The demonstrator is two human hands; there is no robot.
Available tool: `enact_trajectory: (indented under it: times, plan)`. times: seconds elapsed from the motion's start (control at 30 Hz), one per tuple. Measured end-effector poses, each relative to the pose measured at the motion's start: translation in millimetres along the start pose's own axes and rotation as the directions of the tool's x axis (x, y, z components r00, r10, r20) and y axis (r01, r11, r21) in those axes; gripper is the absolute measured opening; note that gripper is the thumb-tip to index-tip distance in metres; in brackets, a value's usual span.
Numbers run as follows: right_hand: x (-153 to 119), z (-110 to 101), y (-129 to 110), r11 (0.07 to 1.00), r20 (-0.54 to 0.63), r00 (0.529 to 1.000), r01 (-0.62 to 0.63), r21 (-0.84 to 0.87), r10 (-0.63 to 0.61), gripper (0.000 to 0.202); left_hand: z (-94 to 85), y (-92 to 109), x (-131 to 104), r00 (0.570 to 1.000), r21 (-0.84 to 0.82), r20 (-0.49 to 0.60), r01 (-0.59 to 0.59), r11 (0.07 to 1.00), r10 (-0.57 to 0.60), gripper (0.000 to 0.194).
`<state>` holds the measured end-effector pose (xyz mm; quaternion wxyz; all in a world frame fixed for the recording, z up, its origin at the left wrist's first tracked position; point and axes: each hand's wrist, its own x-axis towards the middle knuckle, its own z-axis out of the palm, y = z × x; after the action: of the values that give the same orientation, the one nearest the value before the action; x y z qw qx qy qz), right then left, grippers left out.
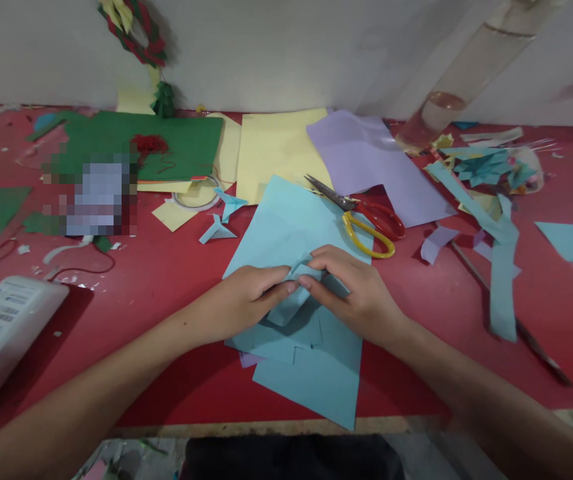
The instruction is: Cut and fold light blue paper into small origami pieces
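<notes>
Between both hands, in the head view, is a partly folded piece of light blue paper (290, 301). My left hand (251, 293) pinches its left side, thumb and fingers closed on it. From the right, my right hand (354, 287) grips the other side, and the two thumb tips nearly meet. The fingers hide part of the folds. Underneath lie larger light blue sheets (324, 387), overlapping at angles. Just beyond my right hand, scissors (356, 207) with one red and one yellow handle rest partly on the blue sheet.
Small folded blue pieces (219, 230) lie left of the sheets, near a tape roll (196, 193). Green paper (186, 147), yellow paper (281, 150) and purple paper (376, 160) line the back. A bottle of liquid (471, 73) stands back right; a white box (14, 333) sits left.
</notes>
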<state>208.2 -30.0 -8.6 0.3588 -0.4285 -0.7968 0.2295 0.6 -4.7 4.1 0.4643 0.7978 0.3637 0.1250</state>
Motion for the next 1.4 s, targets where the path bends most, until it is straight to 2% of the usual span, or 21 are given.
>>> enact_trajectory:
  times: [1.4]
  plan:
    - [-1.2, 0.8, 3.1, 0.999, 0.026, 0.999, 0.03, -0.018, -0.03, 0.009, 1.0, -2.5, -0.6, 1.0, 0.027, 0.006, -0.01, 1.0, 0.01, 0.033]
